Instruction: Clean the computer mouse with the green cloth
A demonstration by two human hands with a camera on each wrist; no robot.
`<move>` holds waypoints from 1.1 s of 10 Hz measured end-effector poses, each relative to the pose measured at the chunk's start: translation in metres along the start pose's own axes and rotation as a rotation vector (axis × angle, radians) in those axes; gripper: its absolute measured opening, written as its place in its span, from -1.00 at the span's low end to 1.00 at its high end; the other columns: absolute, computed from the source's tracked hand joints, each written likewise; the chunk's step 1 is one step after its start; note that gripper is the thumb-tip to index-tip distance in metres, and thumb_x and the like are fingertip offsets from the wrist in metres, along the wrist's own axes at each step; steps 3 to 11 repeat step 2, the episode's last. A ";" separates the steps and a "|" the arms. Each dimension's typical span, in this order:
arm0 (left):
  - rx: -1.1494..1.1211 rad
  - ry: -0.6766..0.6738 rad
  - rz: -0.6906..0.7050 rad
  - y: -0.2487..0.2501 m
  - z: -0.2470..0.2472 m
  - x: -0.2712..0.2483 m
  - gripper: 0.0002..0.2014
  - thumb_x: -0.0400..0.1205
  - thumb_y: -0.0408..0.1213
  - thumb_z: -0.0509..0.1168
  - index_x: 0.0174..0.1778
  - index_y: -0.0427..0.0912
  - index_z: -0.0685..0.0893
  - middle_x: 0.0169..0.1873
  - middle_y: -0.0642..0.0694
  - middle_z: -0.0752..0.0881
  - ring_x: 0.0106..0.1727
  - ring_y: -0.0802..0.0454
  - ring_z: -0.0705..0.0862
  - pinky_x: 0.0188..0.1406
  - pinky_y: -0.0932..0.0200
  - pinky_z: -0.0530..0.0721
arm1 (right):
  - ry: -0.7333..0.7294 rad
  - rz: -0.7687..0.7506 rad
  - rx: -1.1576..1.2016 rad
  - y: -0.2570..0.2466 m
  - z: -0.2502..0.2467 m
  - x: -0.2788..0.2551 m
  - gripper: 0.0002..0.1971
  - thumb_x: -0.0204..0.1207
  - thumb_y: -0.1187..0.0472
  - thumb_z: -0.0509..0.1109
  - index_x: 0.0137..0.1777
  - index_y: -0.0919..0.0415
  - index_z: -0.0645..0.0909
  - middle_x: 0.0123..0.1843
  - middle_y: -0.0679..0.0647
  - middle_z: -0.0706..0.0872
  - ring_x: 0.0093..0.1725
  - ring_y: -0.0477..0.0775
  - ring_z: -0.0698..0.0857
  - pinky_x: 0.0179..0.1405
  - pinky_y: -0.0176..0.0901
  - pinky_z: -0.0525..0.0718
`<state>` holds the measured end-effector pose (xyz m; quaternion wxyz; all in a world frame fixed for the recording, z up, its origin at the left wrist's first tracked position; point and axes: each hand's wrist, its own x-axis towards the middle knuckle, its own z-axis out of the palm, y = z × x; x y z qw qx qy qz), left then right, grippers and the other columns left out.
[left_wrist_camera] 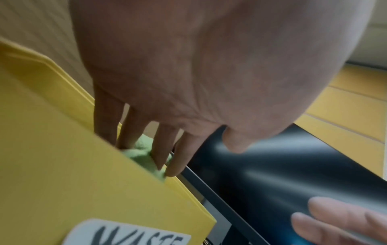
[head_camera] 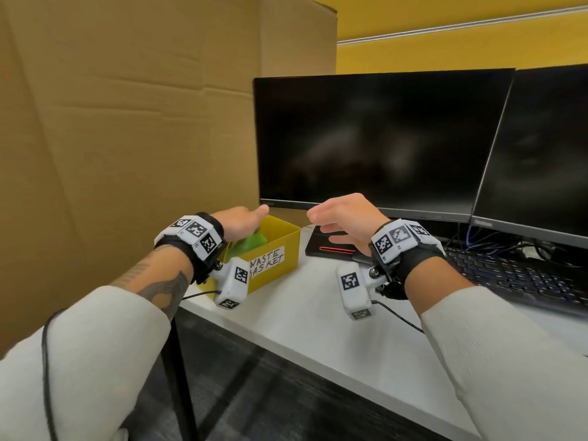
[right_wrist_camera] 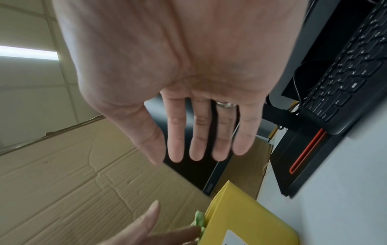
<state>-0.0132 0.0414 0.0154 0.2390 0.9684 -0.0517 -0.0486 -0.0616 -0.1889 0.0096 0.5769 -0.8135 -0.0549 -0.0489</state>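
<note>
The green cloth lies bunched inside a yellow box labelled "WASTE BASKET" at the desk's left end. My left hand reaches down into that box. In the left wrist view its straight fingers touch the cloth behind the box wall, with the thumb held apart. My right hand hovers open above the desk to the right of the box, fingers spread and holding nothing. No computer mouse shows in any view.
A dark monitor stands right behind the hands, its black base with a red strip under my right hand. A second monitor and a black keyboard are at the right. A cardboard wall closes the left side.
</note>
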 end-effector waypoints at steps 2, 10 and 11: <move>0.117 -0.007 -0.002 0.019 0.010 0.013 -0.18 0.74 0.40 -0.18 0.69 -0.12 0.45 0.64 -0.15 0.52 0.61 -0.22 0.49 0.62 -0.15 0.41 | 0.232 -0.238 -0.086 0.009 -0.012 -0.008 -0.90 0.53 0.37 0.53 -0.01 0.25 0.85 -0.11 0.19 0.90 -0.11 0.10 0.93 0.11 0.08 0.89; 0.117 -0.007 -0.002 0.019 0.010 0.013 -0.18 0.74 0.40 -0.18 0.69 -0.12 0.45 0.64 -0.15 0.52 0.61 -0.22 0.49 0.62 -0.15 0.41 | 0.232 -0.238 -0.086 0.009 -0.012 -0.008 -0.90 0.53 0.37 0.53 -0.01 0.25 0.85 -0.11 0.19 0.90 -0.11 0.10 0.93 0.11 0.08 0.89; 0.117 -0.007 -0.002 0.019 0.010 0.013 -0.18 0.74 0.40 -0.18 0.69 -0.12 0.45 0.64 -0.15 0.52 0.61 -0.22 0.49 0.62 -0.15 0.41 | 0.232 -0.238 -0.086 0.009 -0.012 -0.008 -0.90 0.53 0.37 0.53 -0.01 0.25 0.85 -0.11 0.19 0.90 -0.11 0.10 0.93 0.11 0.08 0.89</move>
